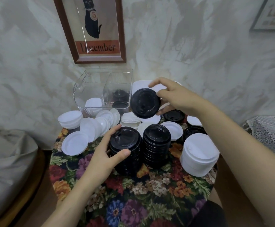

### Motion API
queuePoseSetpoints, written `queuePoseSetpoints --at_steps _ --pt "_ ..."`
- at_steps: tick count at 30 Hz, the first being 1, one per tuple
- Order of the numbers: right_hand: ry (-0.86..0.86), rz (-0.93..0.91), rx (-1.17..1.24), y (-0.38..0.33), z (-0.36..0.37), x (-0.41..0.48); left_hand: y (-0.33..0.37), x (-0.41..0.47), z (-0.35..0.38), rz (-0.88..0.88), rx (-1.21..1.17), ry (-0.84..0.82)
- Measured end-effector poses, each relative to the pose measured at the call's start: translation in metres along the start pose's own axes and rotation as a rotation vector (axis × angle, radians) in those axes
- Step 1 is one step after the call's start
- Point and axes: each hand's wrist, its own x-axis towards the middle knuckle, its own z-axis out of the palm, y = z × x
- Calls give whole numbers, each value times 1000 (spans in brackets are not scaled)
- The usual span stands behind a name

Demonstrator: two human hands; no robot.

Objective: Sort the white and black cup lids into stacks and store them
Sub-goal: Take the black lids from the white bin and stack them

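Pinching a single black lid (144, 104) by its rim, the right hand (174, 97) holds it tilted on edge above the table (149, 194), top face toward the camera. The left hand (105, 153) curls around an upright black stack (127, 154). Behind, a clear bin (87, 89) holds white lids (93, 104) in its left compartment, black lids (120, 104) in its right

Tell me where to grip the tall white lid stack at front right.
Wrap the white stack low round its side wall, coming from its open right side. It is nested loose lids, so a top grip would likely lift only a few; a black stack crowds its left.
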Motion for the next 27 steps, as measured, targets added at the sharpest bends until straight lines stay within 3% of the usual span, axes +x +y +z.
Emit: queuePoseSetpoints --at_steps 5,9,14,21,25,27 --pt "-280 -7 -56 -23 37 -13 -3 0 1 -14 -11 -8" --pt "-356 -53 -344 -19 62 -9 -7 5 5 -38 10 30" --pt "-270 -107 -569 -15 74 -12 -5 7 4 -48 -120 31" --pt "-189 -288 -780 -20 91 -57 -8 2 0 10 -70 -34" --pt "-40 -286 -691 -5 89 -96 -8 1 1 13 -63 -19" --pt "-84 -249 -580 10 94 -128 -11 1 0 3 -54 -14"
